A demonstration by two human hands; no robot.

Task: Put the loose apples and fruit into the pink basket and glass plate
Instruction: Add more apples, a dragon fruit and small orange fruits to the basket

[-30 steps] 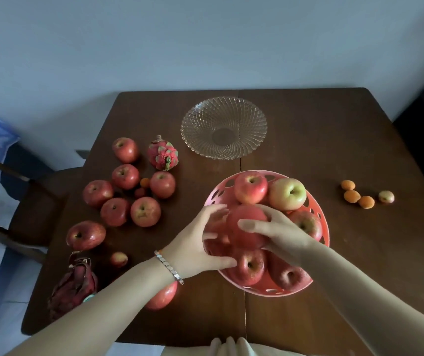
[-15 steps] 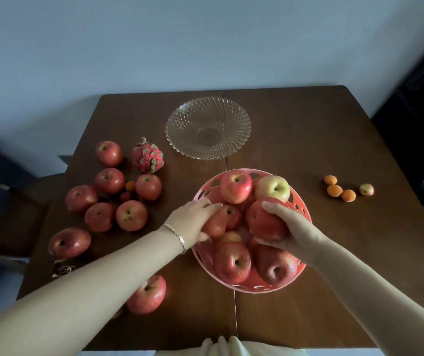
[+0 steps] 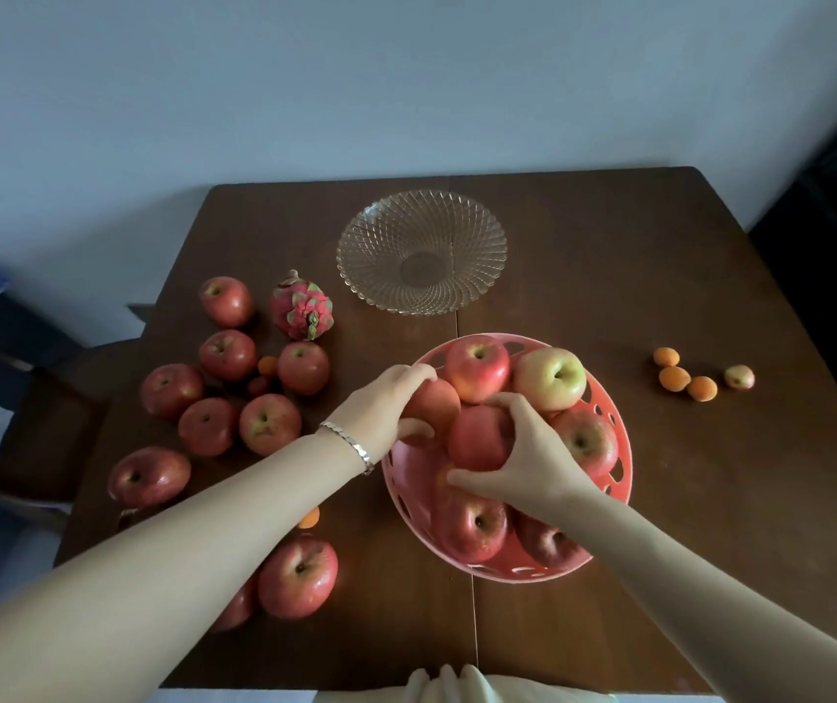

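Item: two apples being seated in the pink basket, centre-right of frame.

Left hand cups a red apple at the basket's left rim; right hand wraps another apple just beside it, mid-pile. Both round, no clear long axis; stem ends hidden. Loose apples lie left, nearer the left hand; glass plate sits empty, upper centre.

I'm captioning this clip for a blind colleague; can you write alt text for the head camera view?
Both hands, left hand and right hand, each grip a red apple inside a full pink basket on a dark wooden table. Loose red apples and a dragon fruit lie to the left, an empty glass plate sits behind, and small orange fruits lie right.
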